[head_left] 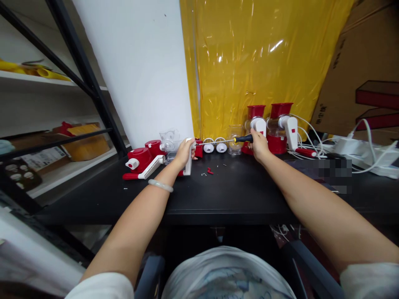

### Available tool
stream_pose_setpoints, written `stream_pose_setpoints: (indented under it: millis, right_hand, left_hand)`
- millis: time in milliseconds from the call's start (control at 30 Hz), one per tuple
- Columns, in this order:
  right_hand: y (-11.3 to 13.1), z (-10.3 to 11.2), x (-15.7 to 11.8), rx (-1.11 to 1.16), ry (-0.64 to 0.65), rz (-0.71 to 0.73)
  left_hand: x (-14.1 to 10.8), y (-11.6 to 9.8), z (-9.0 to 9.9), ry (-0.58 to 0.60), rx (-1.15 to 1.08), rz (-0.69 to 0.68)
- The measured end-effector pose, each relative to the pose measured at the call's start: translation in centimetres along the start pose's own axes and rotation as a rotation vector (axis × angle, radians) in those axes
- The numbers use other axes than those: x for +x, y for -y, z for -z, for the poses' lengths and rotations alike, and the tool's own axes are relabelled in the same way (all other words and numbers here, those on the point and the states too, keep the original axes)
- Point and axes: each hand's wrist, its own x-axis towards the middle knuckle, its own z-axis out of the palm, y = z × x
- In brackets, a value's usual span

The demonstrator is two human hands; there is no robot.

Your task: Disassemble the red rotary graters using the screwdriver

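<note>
My left hand [185,153] is closed around a white crank handle [188,162], held upright above the black table. In my right hand [259,145] is a screwdriver [243,138] with a black and yellow handle. Its long shaft runs level to the left, and the tip meets the white handle beside my left fingers; the exact contact is too small to make out. Below the shaft lie a small red piece [210,170] and several small screws [203,174]. Two white round parts [221,145] stand behind, next to a clear plastic housing [234,145].
Red housings [141,159] with a white crank arm [154,167] lie on the left. Two red-and-white rotary graters [277,137] stand at the right, near white cables and a power strip [383,162]. A shelf rack [84,79] borders the left; a yellow plastic sheet [264,62] hangs behind.
</note>
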Motion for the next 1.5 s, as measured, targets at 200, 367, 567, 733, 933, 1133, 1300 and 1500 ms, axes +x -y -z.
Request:
stream_pose_setpoints:
  millis: [200,367,567,733,933,1133,1300,1500]
  right_hand:
    - [0.6,-0.8,-0.5,0.149,-0.088,-0.068]
    - [1.1,-0.8,-1.0,0.227,-0.076,-0.088]
    - [0.9,-0.2,-0.5,0.203,-0.090,-0.040]
    - [-0.2,0.1,0.4,0.011,-0.094,0.061]
    - [0.4,-0.5,-0.1,0.104,-0.078,-0.038]
    - [1.2,-0.6,-0.8,0.247,-0.119,-0.130]
    - [0.8,-0.4,-0.5,0.159,-0.129,-0.079]
    - [-0.1,-0.1,0.1,-0.008,-0.093,0.013]
  left_hand:
    - [0.0,0.1,0.0,-0.009,-0.008,-0.022]
    - [0.1,0.1,0.0,-0.004,-0.008,-0.021]
    - [-0.2,-0.2,-0.5,0.005,-0.029,-0.025]
    - [-0.3,-0.6,-0.6,-0.013,-0.054,-0.051]
    - [-0.2,-0.5,-0.6,-0.034,-0.048,-0.063]
    - [-0.1,-0.2,-0.8,-0.019,0.006,-0.097]
    - [-0.1,-0.1,-0.7,-0.028,0.026,-0.112]
    - [0.0,-0.1,-0.4,-0.048,0.081,-0.107]
